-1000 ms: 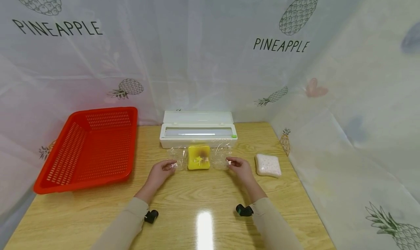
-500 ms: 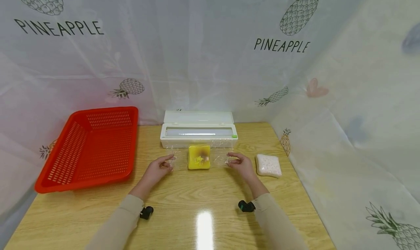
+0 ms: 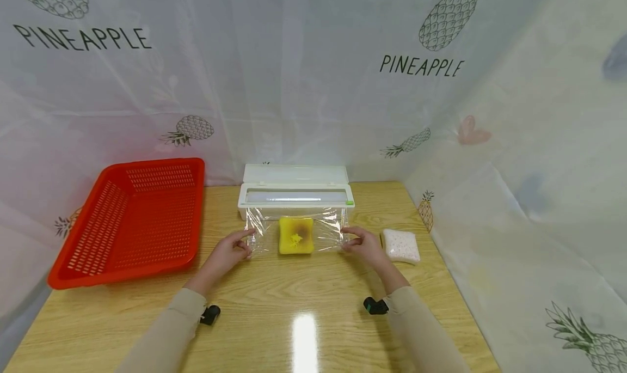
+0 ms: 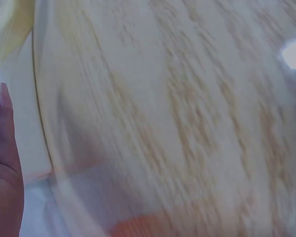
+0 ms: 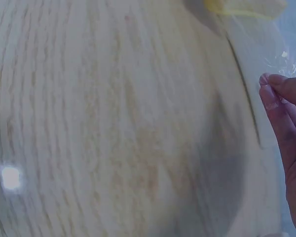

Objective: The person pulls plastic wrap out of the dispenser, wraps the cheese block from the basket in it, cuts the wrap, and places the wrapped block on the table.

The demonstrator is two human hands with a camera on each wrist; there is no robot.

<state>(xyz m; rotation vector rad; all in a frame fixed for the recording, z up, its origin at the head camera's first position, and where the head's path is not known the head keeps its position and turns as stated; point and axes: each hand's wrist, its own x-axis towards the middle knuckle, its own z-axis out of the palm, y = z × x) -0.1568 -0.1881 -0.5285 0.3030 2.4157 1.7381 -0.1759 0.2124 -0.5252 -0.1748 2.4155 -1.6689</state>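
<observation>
A sheet of clear plastic wrap (image 3: 327, 230) stretches between the two hands, in front of the white wrap dispenser (image 3: 296, 187). Its left end is pinched by my left hand (image 3: 226, 253), and my right hand (image 3: 366, 248) pinches the right end. Between the hands, a yellow square bread-like piece (image 3: 302, 232) with a brown patch and a star-like mark lies at the film; how the layers pass around it is hard to tell. In the right wrist view, thumb and fingertips (image 5: 271, 101) meet on the film. Only part of the left hand (image 4: 6, 153) shows in its wrist view.
On the left stands a red perforated basket (image 3: 149, 226). A pale speckled square piece (image 3: 401, 246) rests on the wooden table (image 3: 264, 307), right of my right hand. The dispenser's lid (image 3: 295, 173) is raised, with a printed curtain (image 3: 294, 79) behind it.
Both hands have drawn outward, left hand to the left and right hand slightly right. The plastic wrap is now pulled wider and tauter. The yellow piece stays about where it was.
</observation>
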